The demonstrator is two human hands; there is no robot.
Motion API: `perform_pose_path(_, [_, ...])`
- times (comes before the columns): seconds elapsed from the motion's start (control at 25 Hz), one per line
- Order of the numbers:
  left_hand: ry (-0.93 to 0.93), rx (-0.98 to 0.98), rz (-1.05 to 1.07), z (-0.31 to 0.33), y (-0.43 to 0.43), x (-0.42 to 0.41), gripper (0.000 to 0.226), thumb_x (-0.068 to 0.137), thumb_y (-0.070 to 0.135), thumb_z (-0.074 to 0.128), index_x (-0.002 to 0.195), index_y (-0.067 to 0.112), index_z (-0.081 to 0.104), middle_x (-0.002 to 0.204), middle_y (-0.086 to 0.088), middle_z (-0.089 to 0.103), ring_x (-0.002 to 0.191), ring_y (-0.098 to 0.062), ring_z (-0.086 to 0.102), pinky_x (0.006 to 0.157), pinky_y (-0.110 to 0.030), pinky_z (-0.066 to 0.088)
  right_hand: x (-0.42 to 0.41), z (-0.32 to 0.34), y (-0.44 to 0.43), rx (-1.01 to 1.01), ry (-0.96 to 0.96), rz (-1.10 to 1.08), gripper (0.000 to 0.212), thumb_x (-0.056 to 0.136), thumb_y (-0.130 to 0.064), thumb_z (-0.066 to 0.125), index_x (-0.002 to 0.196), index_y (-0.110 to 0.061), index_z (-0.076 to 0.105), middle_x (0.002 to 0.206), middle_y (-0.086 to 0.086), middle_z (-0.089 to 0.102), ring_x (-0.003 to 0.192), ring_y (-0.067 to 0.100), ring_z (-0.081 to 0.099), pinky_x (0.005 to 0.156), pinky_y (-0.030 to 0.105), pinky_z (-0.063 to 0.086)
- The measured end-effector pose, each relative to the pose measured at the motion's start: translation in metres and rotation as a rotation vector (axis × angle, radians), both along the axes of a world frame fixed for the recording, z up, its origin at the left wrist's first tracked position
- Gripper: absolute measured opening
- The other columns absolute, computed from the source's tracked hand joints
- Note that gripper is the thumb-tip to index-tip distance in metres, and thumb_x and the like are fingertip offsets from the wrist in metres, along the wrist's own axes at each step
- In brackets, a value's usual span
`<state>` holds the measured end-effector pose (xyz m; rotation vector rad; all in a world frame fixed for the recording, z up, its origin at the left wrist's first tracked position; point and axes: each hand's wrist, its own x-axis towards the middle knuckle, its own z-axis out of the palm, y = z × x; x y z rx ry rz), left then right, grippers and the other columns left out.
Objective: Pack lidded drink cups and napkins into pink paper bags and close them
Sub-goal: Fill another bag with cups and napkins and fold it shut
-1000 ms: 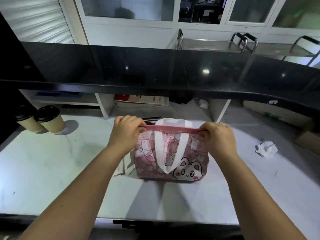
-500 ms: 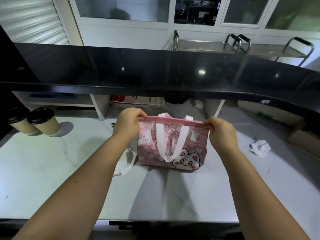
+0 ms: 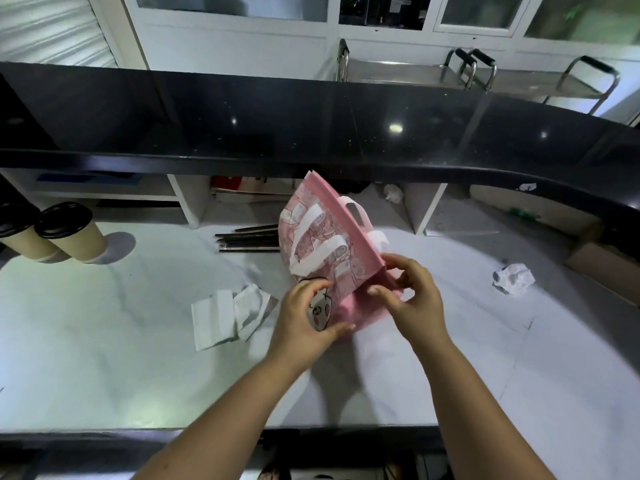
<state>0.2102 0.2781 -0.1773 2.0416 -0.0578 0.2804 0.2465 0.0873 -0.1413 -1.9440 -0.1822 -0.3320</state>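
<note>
Two cups (image 3: 69, 233) with black lids stand side by side at the far left of the worktop (image 3: 104, 358). Closer to the middle lie some white napkins (image 3: 225, 313), flat and partly on top of each other. Behind them lie a few thin dark sticks (image 3: 249, 239). The pink bag (image 3: 322, 244) is in the middle, just right of the napkins. It is tipped on its side. Its top edge slants down to the right, and its white handles hang loose. The left hand (image 3: 304, 320) curls round the bag's low corner, by the cat face. The right hand (image 3: 412, 299) pinches the near end of the bag's top edge. I cannot tell if the bag touches the worktop. At the far right lies a crumpled white paper ball (image 3: 514, 278).
</note>
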Motion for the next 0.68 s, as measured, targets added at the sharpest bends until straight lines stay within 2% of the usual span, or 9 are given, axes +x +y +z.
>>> perform_pose_path(0.08, [0.090,0.042,-0.013,-0.012,-0.007,0.000,0.079,0.060,0.046,0.086,0.129,0.026,0.054,0.128,0.005,0.053,0.121,-0.015,0.048,0.101,-0.030,0.041,0.000,-0.010,-0.014,-0.099,0.056,-0.011,0.053,0.072,-0.013,0.082,0.113,-0.038,0.060,0.109,-0.025,0.058,0.104,0.013,0.050,0.089,0.022,0.042])
perform_pose_path(0.16, [0.109,0.014,0.004,-0.013,-0.015,0.004,0.074,0.068,0.038,0.084,0.132,0.023,0.053,0.128,0.003,0.054,0.119,-0.017,0.051,0.101,-0.031,0.042,0.000,-0.017,-0.015,-0.145,0.101,-0.069,0.046,0.078,-0.010,0.077,0.111,-0.037,0.061,0.108,-0.023,0.059,0.112,0.018,0.048,0.092,0.027,0.042])
perform_pose_path(0.24, [0.076,-0.058,0.065,-0.012,-0.018,0.008,0.063,0.074,0.027,0.082,0.131,0.020,0.056,0.123,0.003,0.058,0.111,-0.017,0.058,0.097,-0.035,0.048,0.000,-0.019,-0.008,-0.109,0.093,-0.092,0.036,0.080,-0.008,0.075,0.102,-0.035,0.065,0.100,-0.022,0.062,0.106,0.015,0.051,0.085,0.021,0.043])
perform_pose_path(0.32, [0.030,-0.095,0.131,-0.012,-0.013,0.012,0.055,0.076,0.019,0.081,0.127,0.018,0.061,0.115,0.005,0.062,0.105,-0.016,0.061,0.093,-0.035,0.051,0.001,-0.020,-0.002,-0.040,0.101,-0.087,0.028,0.079,-0.009,0.076,0.091,-0.032,0.067,0.093,-0.014,0.064,0.089,0.010,0.055,0.072,0.014,0.041])
perform_pose_path(0.4, [0.034,-0.106,0.153,-0.013,-0.005,0.014,0.050,0.074,0.018,0.082,0.121,0.016,0.066,0.109,0.005,0.065,0.099,-0.013,0.063,0.090,-0.028,0.051,0.002,-0.021,0.000,-0.031,0.116,-0.060,0.025,0.075,-0.005,0.078,0.088,-0.024,0.067,0.093,-0.004,0.064,0.077,0.008,0.054,0.065,0.011,0.039])
perform_pose_path(0.48, [0.037,-0.097,0.167,-0.012,-0.001,0.016,0.041,0.073,0.017,0.083,0.112,0.015,0.070,0.099,0.008,0.066,0.090,-0.011,0.064,0.083,-0.018,0.049,0.003,-0.023,0.003,-0.094,0.151,-0.043,0.032,0.071,0.005,0.076,0.090,-0.017,0.062,0.095,0.001,0.060,0.075,0.009,0.051,0.065,0.008,0.039])
perform_pose_path(0.56, [0.030,-0.094,0.199,-0.009,-0.002,0.017,0.026,0.072,0.010,0.080,0.094,0.022,0.072,0.086,0.012,0.065,0.082,-0.012,0.064,0.075,-0.016,0.049,0.003,-0.025,0.007,-0.114,0.186,-0.073,0.038,0.069,0.013,0.066,0.082,-0.021,0.056,0.087,0.000,0.056,0.071,0.003,0.049,0.061,0.007,0.038])
perform_pose_path(0.64, [0.046,-0.084,0.252,-0.008,-0.001,0.023,0.022,0.071,0.012,0.077,0.076,0.030,0.065,0.075,0.011,0.065,0.072,-0.011,0.062,0.068,-0.025,0.050,0.001,-0.030,0.015,-0.133,0.185,-0.133,0.043,0.068,0.013,0.057,0.073,-0.029,0.048,0.078,-0.007,0.052,0.068,0.001,0.049,0.057,0.010,0.037])
perform_pose_path(0.68, [0.041,-0.054,0.282,-0.008,0.001,0.027,0.021,0.071,0.015,0.077,0.073,0.028,0.060,0.072,0.010,0.064,0.068,-0.009,0.059,0.063,-0.026,0.048,0.000,-0.035,0.018,-0.141,0.173,-0.158,0.041,0.069,0.011,0.054,0.072,-0.029,0.045,0.077,-0.009,0.051,0.069,0.005,0.048,0.057,0.013,0.036])
